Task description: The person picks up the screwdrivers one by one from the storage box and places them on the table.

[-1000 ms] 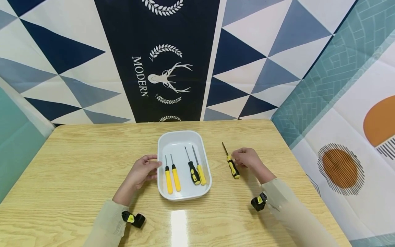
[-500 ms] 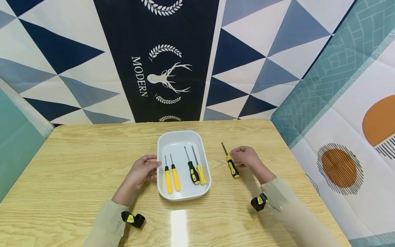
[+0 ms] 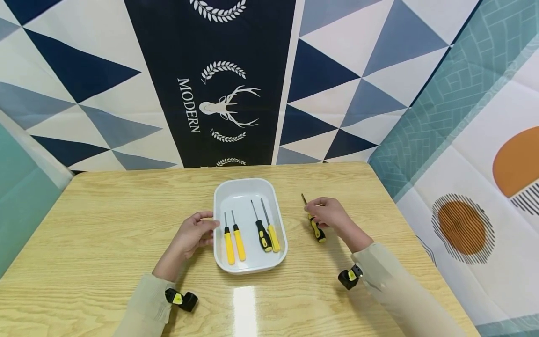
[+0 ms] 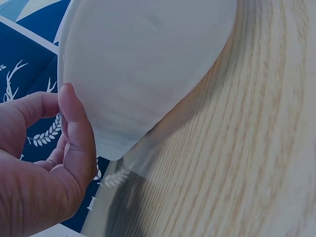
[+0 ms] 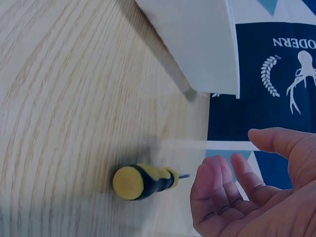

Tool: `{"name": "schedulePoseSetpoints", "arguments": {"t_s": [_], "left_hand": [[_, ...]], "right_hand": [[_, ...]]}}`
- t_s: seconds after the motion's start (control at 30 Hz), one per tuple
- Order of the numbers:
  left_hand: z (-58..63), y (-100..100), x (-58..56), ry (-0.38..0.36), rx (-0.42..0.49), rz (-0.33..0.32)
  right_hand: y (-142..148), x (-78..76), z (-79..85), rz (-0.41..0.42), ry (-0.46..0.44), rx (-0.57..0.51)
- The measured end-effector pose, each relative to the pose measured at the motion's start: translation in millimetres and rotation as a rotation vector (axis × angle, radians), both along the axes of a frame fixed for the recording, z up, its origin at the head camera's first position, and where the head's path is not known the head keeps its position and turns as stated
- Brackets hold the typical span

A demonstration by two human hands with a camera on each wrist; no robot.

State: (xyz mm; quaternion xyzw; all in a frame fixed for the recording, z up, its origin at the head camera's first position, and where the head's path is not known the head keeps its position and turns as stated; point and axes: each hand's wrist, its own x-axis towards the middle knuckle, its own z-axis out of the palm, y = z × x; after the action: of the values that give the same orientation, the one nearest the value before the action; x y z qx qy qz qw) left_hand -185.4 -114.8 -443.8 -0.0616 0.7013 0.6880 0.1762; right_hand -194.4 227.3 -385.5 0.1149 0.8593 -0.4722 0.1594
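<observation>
A white plastic tray [image 3: 248, 191] stands on the wooden table. My left hand [image 3: 191, 235] grips its left rim, thumb at the edge and fingers along the outer wall; the left wrist view shows the tray's side [image 4: 148, 59] close up. To the right of the tray lies a yellow-and-black screwdriver [image 3: 317, 231], its blade pointing to the back. My right hand [image 3: 330, 215] hovers over its upper handle. In the right wrist view, that hand [image 5: 252, 197] has its thumb and fingers apart, with the screwdriver [image 5: 153, 181] beyond them on the table.
Inside the tray lie two yellow screwdrivers with black collars [image 3: 239, 245] at left. A black-and-yellow screwdriver [image 3: 264, 236] and a yellow one [image 3: 274, 238] lie at right. A patterned cloth [image 3: 236, 117] hangs behind the table [image 3: 105, 243].
My right hand has moved left from beside the loose screwdriver to over it, covering part of it in the head view. The left hand and tray have stayed in place.
</observation>
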Motion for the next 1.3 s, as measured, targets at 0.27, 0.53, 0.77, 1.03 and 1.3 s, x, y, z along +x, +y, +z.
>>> {"name": "schedulePoseSetpoints", "arguments": {"t_s": [0.27, 0.53, 0.77, 1.03, 1.3], "left_hand": [[0.4, -0.4, 0.7, 0.002, 0.002, -0.001], [0.1, -0.1, 1.7, 0.009, 0.007, -0.008], [-1.3, -0.3, 1.4, 0.001, 0.008, -0.001], [-0.1, -0.2, 1.0, 0.008, 0.005, -0.006], [0.9, -0.1, 2.5, 0.010, 0.020, -0.010]], "right_hand": [[-7.9, 3.3, 6.0, 0.015, 0.020, -0.018], [-17.1, 4.8, 12.0, 0.033, 0.021, -0.044], [-27.9, 6.6, 16.8, 0.044, 0.028, -0.050], [-39.8, 7.5, 21.9, 0.056, 0.032, -0.025], [-51.5, 7.8, 25.3, 0.052, 0.035, -0.007]]}}
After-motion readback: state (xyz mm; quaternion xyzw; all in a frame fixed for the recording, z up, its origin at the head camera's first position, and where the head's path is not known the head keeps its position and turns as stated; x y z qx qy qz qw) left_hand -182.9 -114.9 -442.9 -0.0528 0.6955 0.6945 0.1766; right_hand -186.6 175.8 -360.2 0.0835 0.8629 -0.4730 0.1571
